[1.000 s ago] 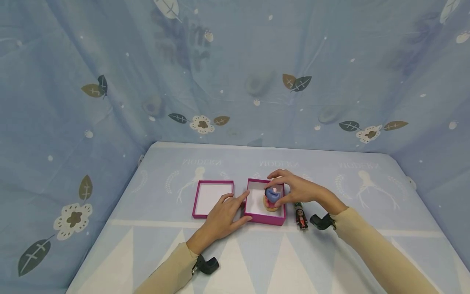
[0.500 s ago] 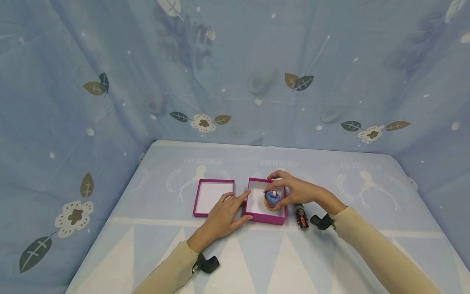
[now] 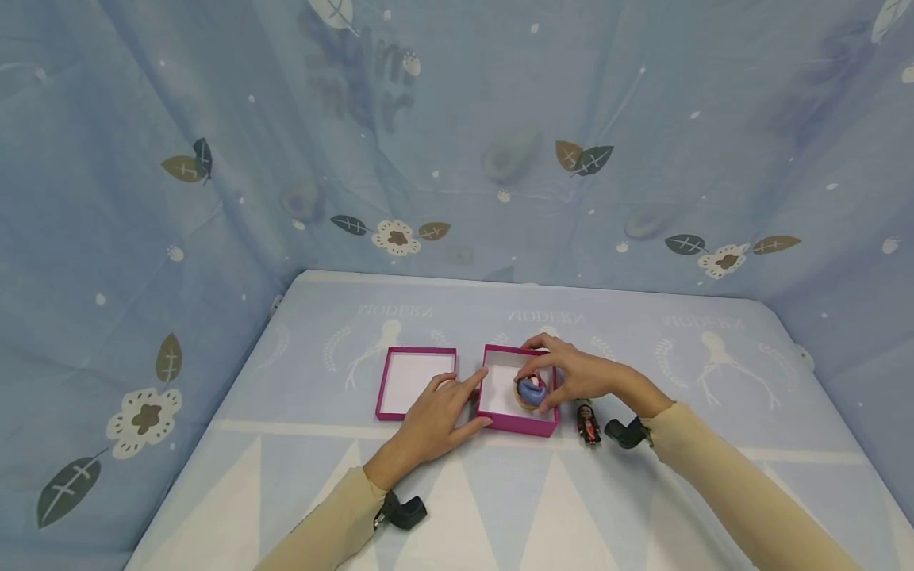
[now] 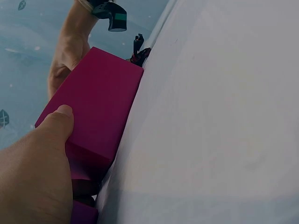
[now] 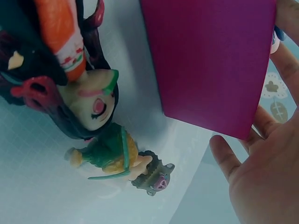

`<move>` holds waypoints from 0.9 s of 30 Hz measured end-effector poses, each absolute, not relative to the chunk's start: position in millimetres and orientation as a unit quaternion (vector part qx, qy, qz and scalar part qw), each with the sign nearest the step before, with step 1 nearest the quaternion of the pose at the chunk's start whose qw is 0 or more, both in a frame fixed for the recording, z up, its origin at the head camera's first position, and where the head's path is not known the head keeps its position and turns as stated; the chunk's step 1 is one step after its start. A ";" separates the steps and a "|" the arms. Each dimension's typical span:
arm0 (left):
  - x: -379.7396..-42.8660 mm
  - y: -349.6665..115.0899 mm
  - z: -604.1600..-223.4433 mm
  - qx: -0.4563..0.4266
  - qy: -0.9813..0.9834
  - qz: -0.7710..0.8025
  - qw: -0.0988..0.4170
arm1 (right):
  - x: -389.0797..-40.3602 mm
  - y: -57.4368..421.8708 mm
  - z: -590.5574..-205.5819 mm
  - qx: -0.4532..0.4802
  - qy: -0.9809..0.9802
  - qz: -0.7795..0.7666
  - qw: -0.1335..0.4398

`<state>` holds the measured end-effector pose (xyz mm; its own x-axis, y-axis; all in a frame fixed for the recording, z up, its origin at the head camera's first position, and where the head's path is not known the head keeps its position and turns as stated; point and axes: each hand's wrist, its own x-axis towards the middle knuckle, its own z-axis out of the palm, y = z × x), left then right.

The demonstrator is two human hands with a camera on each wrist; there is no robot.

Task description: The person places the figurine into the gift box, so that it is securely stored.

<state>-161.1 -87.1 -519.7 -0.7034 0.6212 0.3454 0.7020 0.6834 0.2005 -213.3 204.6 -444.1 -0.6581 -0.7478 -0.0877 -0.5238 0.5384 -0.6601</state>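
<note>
Blue-topped, probably light, stiff figurine [image 3: 531, 391], best held by its sides; right hand [image 3: 584, 373] pinching it near the right edge of the box [image 3: 517, 425]; left hand [image 3: 437, 418] spread at the near-left corner.

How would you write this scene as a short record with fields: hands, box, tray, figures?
Left hand: touches the magenta box
Right hand: holds the blue-topped figure inside that box
Box: open, white inside
Shallow tray: left of the box, magenta rim
Other figures: dark-haired figure and green-clad figure, both right of the box
</note>
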 end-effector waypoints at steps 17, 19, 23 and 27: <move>-161.8 -87.5 -520.9 -0.366 -0.908 -0.163 0.126 | -216.1 201.6 -449.4 -0.380 0.855 -0.297 0.189; -161.5 -87.6 -520.6 -0.365 -0.908 -0.163 0.124 | -216.2 200.8 -450.3 -0.381 0.854 -0.300 0.190; -161.2 -87.7 -520.1 -0.364 -0.909 -0.161 0.123 | -215.8 198.9 -450.6 -0.381 0.853 -0.302 0.193; -161.3 -87.9 -520.3 -0.365 -0.909 -0.161 0.125 | -215.4 197.5 -450.4 -0.376 0.856 -0.297 0.194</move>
<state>-161.3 -87.9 -520.3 -0.7031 0.6225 0.3438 0.7026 0.6826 0.2009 -215.4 197.5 -450.4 -0.6412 -0.7597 -0.1084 -0.5289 0.5399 -0.6548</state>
